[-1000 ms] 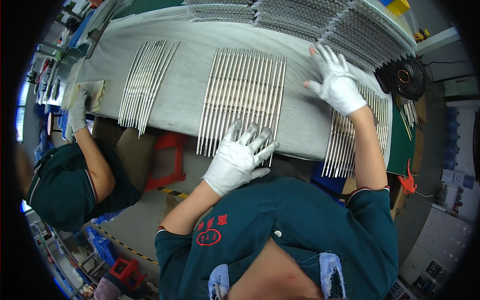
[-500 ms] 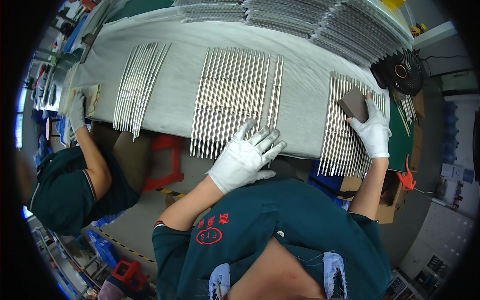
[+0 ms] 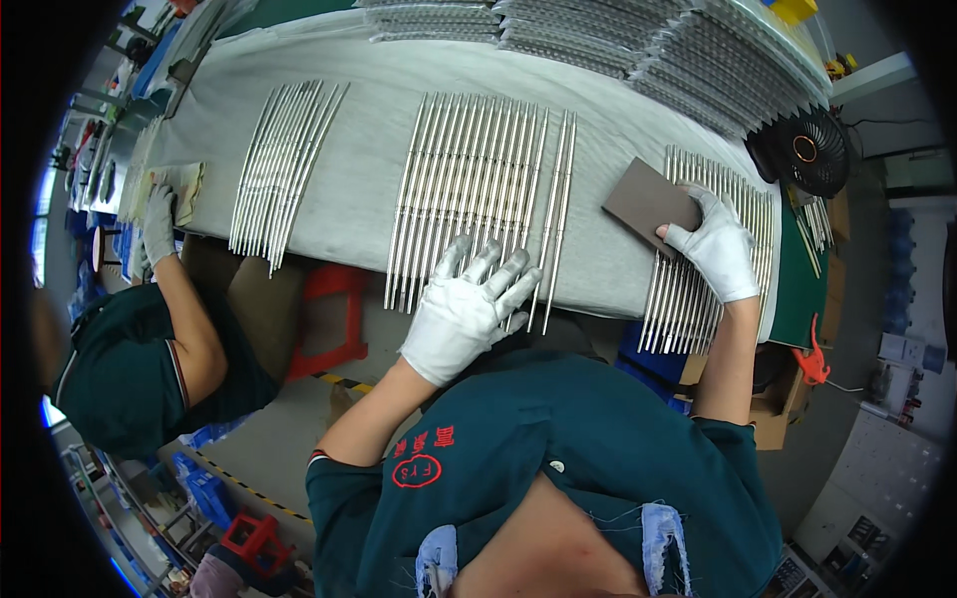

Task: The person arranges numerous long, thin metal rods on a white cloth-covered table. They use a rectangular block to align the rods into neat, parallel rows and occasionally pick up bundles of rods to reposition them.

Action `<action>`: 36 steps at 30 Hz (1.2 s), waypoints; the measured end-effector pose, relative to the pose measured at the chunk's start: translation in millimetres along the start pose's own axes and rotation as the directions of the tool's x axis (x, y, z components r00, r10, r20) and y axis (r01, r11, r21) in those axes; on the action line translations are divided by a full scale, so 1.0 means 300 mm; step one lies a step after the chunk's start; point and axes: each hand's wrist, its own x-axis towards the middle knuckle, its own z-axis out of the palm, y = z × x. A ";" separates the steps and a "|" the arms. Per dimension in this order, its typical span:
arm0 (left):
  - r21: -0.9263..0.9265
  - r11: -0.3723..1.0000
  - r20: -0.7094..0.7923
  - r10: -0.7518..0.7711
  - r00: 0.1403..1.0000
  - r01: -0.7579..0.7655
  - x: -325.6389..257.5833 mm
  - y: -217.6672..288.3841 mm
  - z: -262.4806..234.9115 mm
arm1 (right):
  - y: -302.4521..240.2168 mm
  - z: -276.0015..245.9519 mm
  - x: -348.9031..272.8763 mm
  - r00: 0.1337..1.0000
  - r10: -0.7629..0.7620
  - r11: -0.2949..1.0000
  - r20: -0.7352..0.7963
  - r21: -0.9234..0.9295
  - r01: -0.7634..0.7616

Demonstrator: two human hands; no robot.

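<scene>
Both my hands wear white gloves. My right hand (image 3: 720,247) grips a flat grey-brown block (image 3: 646,199), which looks like a sanding pad, tilted above the table beside the right-hand group of metal rods (image 3: 681,289). Thumb and fingers pinch the block's right end. My left hand (image 3: 459,317), fingers spread, lies over the near ends of the middle row of shiny metal rods (image 3: 464,169). A couple of rods (image 3: 561,199) lie slightly apart, just right of that row. Some near rod ends are hidden under my left hand.
Another rod group (image 3: 279,159) lies farther left on the pale cloth-covered table (image 3: 369,120). Stacked wrapped bundles (image 3: 598,40) line the back. A black fan (image 3: 797,148) and a red air gun (image 3: 814,361) are at right. A co-worker's gloved hand (image 3: 159,221) is at far left.
My right hand has moved the block leftward, from over the right-hand rods to their left edge. My left hand has shifted slightly left, still spread over the middle rods.
</scene>
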 end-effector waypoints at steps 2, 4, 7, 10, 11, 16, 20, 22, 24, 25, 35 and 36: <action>-0.017 1.000 -0.001 0.011 1.000 -0.011 -0.001 -0.003 -0.006 | 0.027 0.019 0.005 0.994 0.024 0.961 -0.110 0.276 0.008; -0.030 0.999 0.011 0.027 1.000 -0.027 -0.001 -0.007 -0.015 | 0.023 0.046 0.007 0.937 -0.033 0.897 -0.349 0.403 0.182; -0.059 0.993 -0.017 0.102 0.995 -0.103 -0.017 -0.015 -0.017 | -0.033 0.077 0.024 0.803 -0.241 0.881 -0.545 0.224 0.416; -0.091 0.989 0.015 0.119 0.993 -0.117 -0.025 0.000 -0.032 | -0.021 0.114 0.006 0.858 -0.317 0.906 -0.404 0.139 0.400; -0.096 0.987 0.019 0.128 0.992 -0.126 -0.022 0.004 -0.040 | -0.013 0.120 -0.003 0.876 -0.318 0.912 -0.363 0.137 0.387; -0.123 0.975 -0.039 0.180 0.983 -0.183 -0.010 0.005 -0.050 | -0.004 0.101 -0.034 0.903 -0.328 0.895 -0.277 0.217 0.391; -0.177 0.964 -0.091 0.185 0.979 -0.198 -0.009 0.002 -0.053 | -0.041 0.053 -0.008 0.876 -0.414 0.787 -0.247 0.385 0.481; -0.182 0.963 -0.108 0.184 0.977 -0.201 -0.013 0.001 -0.053 | -0.126 0.005 0.005 0.882 -0.458 0.773 -0.116 0.438 0.459; -0.173 0.960 -0.102 0.203 0.974 -0.218 -0.008 0.001 -0.055 | -0.181 0.027 0.060 0.768 -0.636 0.713 -0.072 0.325 0.621; -0.162 0.961 -0.087 0.213 0.973 -0.224 -0.006 0.001 -0.054 | -0.240 0.047 0.070 0.767 -0.639 0.704 -0.048 0.366 0.609; -0.259 0.939 -0.186 0.181 0.966 -0.226 -0.021 -0.010 -0.015 | -0.238 0.039 0.101 0.748 -0.664 0.707 -0.026 0.304 0.638; -0.261 0.938 -0.187 0.182 0.965 -0.227 -0.020 -0.010 -0.014 | -0.274 0.059 0.092 0.740 -0.672 0.699 -0.030 0.304 0.648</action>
